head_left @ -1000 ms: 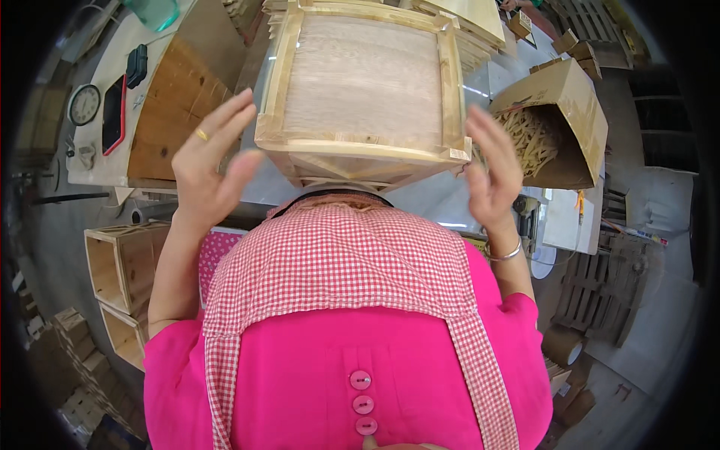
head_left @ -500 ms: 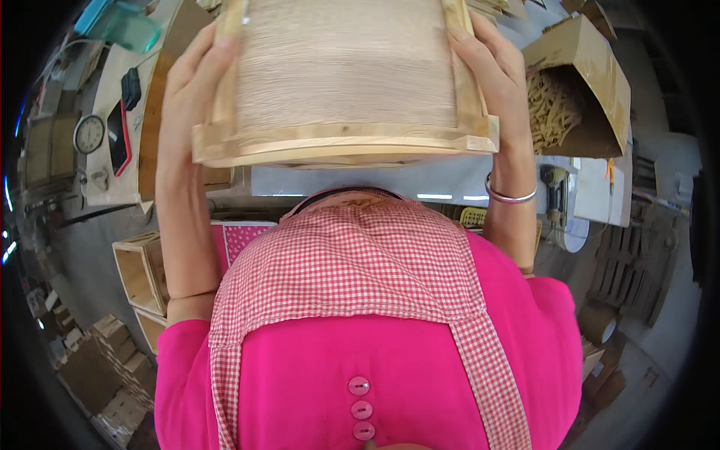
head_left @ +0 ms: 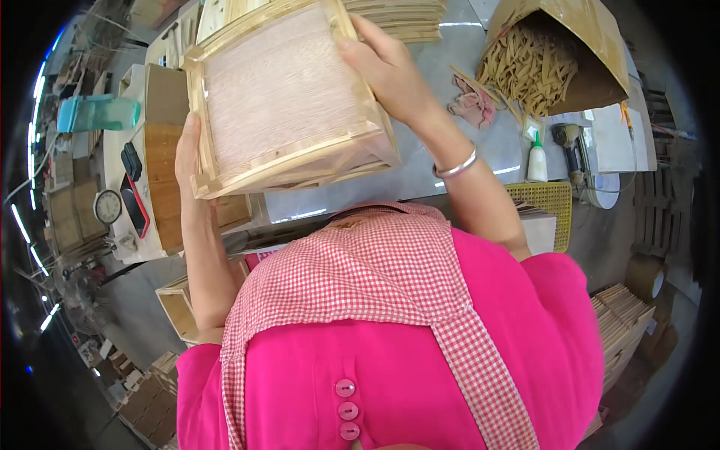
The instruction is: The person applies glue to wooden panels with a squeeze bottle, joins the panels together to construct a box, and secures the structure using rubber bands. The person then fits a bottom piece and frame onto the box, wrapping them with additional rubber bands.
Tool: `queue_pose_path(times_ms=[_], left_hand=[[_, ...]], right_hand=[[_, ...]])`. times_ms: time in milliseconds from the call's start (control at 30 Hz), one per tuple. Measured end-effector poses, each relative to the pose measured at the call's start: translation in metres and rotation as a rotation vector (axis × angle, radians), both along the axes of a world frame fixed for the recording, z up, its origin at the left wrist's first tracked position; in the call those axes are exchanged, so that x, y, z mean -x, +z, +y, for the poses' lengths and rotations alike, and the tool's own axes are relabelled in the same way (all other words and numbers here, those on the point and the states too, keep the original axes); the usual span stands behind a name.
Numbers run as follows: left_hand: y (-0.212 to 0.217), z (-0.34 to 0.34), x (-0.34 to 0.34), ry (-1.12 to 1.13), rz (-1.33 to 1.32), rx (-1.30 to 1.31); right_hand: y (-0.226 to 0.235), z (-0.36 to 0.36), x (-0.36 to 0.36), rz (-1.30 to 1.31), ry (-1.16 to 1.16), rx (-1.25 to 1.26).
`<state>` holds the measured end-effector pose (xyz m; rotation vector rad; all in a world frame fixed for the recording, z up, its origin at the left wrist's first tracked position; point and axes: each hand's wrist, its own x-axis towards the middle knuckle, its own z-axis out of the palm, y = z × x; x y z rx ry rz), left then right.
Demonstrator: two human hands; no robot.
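A wooden box (head_left: 277,94) with a pale panel set in a raised frame is held up in front of my chest, tilted, its lower right corner toward me. My left hand (head_left: 189,154) grips its left side, fingers mostly hidden behind the wood. My right hand (head_left: 386,71) clasps the upper right edge, thumb on the frame and the other fingers round the side. Below the box lies a grey worktop (head_left: 427,150).
To the right, a cardboard box (head_left: 592,52) spills thin wooden strips (head_left: 529,71) beside a pink cloth (head_left: 474,105). Nearby are a glue bottle (head_left: 537,163), a power tool (head_left: 571,154) and a yellow basket (head_left: 553,214). Leftward stand a teal bottle (head_left: 101,114) and a round clock (head_left: 107,206).
The wooden box has moved left and turned, so its side now shows. Both hands still hold it. My right hand has come inward, showing more of the worktop at the right.
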<state>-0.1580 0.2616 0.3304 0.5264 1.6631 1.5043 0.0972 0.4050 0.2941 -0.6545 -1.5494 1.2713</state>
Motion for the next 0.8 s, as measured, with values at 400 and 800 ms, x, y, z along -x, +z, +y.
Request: queue_pose_path(times_ms=[400, 800], left_hand=[[-0.035, 0.026, -0.040, 0.052, -0.104, 0.038], [-0.016, 0.012, -0.071, -0.152, -0.206, -0.154]], right_hand=[[-0.159, 0.012, -0.045, -0.451, -0.224, 0.241], [-0.172, -0.081, -0.035, -0.285, -0.047, 0.327]])
